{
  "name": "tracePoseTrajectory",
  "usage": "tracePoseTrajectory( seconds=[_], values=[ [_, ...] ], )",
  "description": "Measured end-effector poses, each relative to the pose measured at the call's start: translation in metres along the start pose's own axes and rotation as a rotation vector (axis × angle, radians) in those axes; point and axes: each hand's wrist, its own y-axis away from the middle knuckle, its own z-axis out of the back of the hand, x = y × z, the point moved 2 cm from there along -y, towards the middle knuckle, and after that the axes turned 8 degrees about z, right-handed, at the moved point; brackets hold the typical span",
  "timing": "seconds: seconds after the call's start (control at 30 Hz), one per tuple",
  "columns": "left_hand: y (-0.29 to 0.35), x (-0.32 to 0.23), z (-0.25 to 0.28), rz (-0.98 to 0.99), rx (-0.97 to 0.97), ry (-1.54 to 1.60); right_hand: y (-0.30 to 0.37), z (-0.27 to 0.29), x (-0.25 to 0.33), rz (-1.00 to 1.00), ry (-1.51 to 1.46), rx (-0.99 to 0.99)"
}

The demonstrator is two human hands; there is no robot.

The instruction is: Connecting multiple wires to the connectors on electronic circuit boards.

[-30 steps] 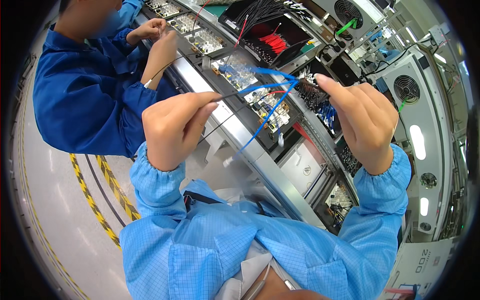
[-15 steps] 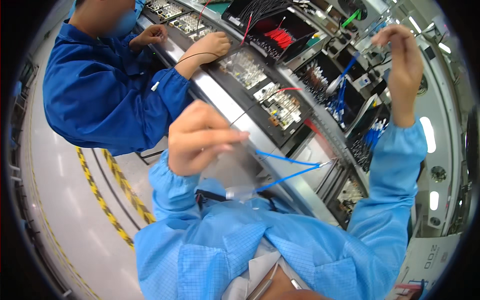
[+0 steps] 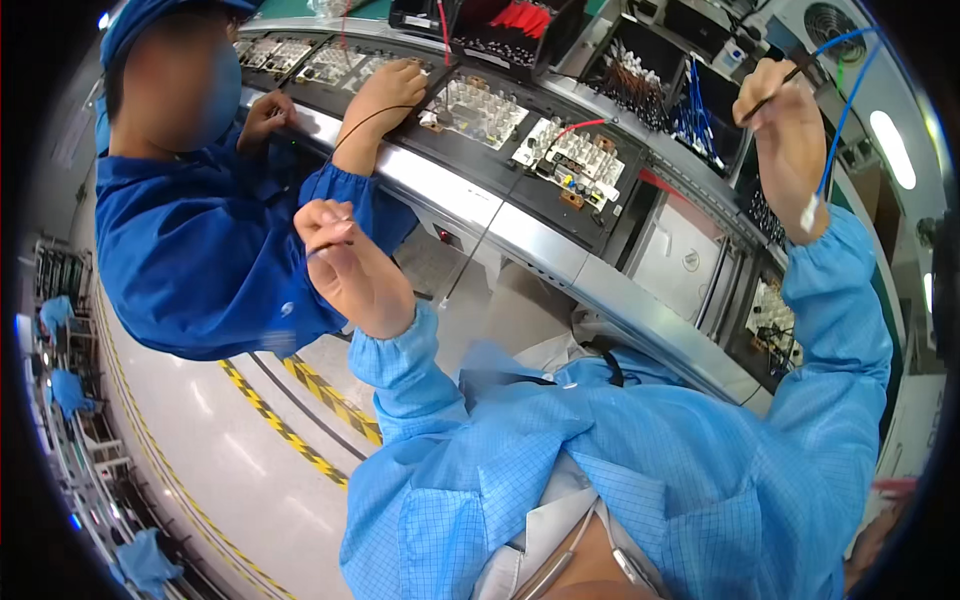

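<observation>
My left hand (image 3: 352,262) is raised beside the co-worker's sleeve, its fingers closed. A thin dark strand shows at its fingertips; whether they grip it I cannot make out. Up at the right, my right hand (image 3: 785,112) is closed on a blue wire (image 3: 850,98) with a dark section at the fingers. The wire loops above the hand and drops past my wrist to a white connector (image 3: 810,214). White-and-metal circuit boards (image 3: 580,165) sit in dark trays on the line between my hands. A red wire (image 3: 583,125) stands out from the nearest board.
At the left a co-worker in blue has one hand (image 3: 385,100) over a board, with a dark wire trailing from it. Another dark wire (image 3: 478,248) hangs over the metal rail (image 3: 450,185). Black bins of brown wires (image 3: 640,85) and blue wires (image 3: 697,120) stand behind the boards.
My view has turned. The left hand has moved left and down, towards the co-worker's sleeve. The blue wire, earlier stretched in front of my chest, now loops from my right hand.
</observation>
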Motion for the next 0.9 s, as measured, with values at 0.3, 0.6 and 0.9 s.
tracePoseTrajectory(
  seconds=[0.3,0.6,0.9],
  values=[
    [0.015,0.002,0.002,0.018,0.017,-0.239,0.035,-0.033,-0.041,-0.088,0.459,0.563],
    [0.023,-0.005,0.006,0.280,0.199,-0.089,0.032,-0.052,-0.078,-0.136,0.628,0.567],
    [0.017,-0.023,0.010,0.219,0.103,-0.479,0.030,-0.057,-0.084,-0.100,0.743,0.545]
  ],
)
